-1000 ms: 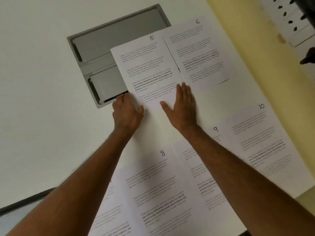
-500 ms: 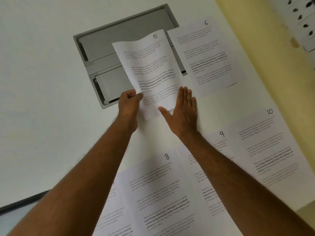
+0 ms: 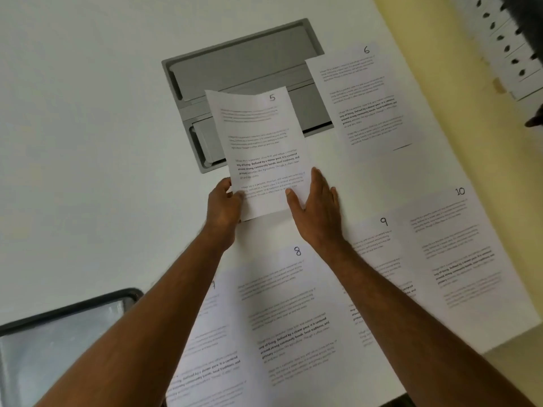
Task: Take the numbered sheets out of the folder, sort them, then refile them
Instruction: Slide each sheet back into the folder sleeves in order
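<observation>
Sheet 5 point(image 3: 261, 148) is lifted off the white table, curling slightly, over the grey recessed cable box. My left hand point(image 3: 224, 202) pinches its lower left edge. My right hand point(image 3: 316, 205) holds its lower right corner, thumb on top of the paper and fingers straight behind it. Flat on the table lie sheet 6 point(image 3: 361, 95) at the upper right, sheet 10 point(image 3: 458, 254) at the right, sheet 9 point(image 3: 382, 259), sheet 8 point(image 3: 288, 318) and sheet 7 point(image 3: 205, 333), the last partly under my left forearm. The clear folder point(image 3: 58, 342) with a dark rim lies at the lower left.
A grey recessed cable box point(image 3: 244, 69) is set into the table behind sheet 5. The table's right edge meets a yellow floor point(image 3: 440, 54). White table surface point(image 3: 88, 142) stretches to the left.
Sheet 5 lay flat under both hands one second ago. My left hand pinched its edge and lifted it, and my right hand has taken its lower right corner. The sheet now hangs nearer to me.
</observation>
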`<action>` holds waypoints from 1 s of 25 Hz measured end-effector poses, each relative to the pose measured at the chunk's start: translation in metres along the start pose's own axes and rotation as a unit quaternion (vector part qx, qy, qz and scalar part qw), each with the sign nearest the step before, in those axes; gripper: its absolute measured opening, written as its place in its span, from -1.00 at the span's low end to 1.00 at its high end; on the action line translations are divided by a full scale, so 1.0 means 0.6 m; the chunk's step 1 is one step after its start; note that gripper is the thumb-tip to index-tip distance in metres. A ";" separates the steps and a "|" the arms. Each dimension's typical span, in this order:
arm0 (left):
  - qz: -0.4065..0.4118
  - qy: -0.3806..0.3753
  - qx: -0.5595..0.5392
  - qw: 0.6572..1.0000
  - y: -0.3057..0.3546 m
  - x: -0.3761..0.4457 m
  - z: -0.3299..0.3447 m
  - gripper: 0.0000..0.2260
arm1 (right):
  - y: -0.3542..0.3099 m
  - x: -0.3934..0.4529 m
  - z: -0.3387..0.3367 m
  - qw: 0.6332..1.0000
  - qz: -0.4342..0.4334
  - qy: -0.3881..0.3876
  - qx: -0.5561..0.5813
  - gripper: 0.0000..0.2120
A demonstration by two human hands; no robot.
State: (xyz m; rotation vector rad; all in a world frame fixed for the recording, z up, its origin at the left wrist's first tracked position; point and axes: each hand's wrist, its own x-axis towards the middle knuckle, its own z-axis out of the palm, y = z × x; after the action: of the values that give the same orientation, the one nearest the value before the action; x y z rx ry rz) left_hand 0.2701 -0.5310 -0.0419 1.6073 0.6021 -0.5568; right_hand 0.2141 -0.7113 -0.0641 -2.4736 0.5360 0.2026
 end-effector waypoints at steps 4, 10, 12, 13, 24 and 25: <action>-0.012 -0.004 -0.028 1.000 -0.027 -0.065 -0.082 -0.70 | -0.039 -0.060 -0.010 0.988 0.051 -0.027 0.145 -0.27; -0.026 -0.004 -0.043 0.999 -0.098 -0.175 -0.215 -0.71 | -0.099 -0.156 -0.008 0.920 0.159 -0.046 0.354 -0.37; -0.022 0.001 -0.042 0.999 -0.128 -0.210 -0.260 -0.70 | -0.118 -0.194 0.000 0.881 0.184 -0.081 0.429 -0.59; -0.021 0.001 -0.041 0.999 -0.143 -0.227 -0.281 -0.70 | -0.129 -0.214 0.003 0.865 0.182 -0.104 0.456 -0.70; -0.054 -0.004 -0.027 0.998 -0.266 -0.328 -0.499 -0.66 | -0.236 -0.417 0.125 0.896 0.100 -0.197 0.384 -0.71; -0.055 -0.006 -0.015 0.998 -0.274 -0.328 -0.520 -0.66 | -0.245 -0.432 0.137 0.903 0.098 -0.194 0.371 -0.70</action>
State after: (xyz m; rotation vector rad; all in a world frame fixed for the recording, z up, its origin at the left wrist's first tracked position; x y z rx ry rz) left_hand 0.0183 -0.2188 0.0027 1.5480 0.6892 -0.6348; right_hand 0.0390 -0.4685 0.0136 -1.5823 0.5541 0.4634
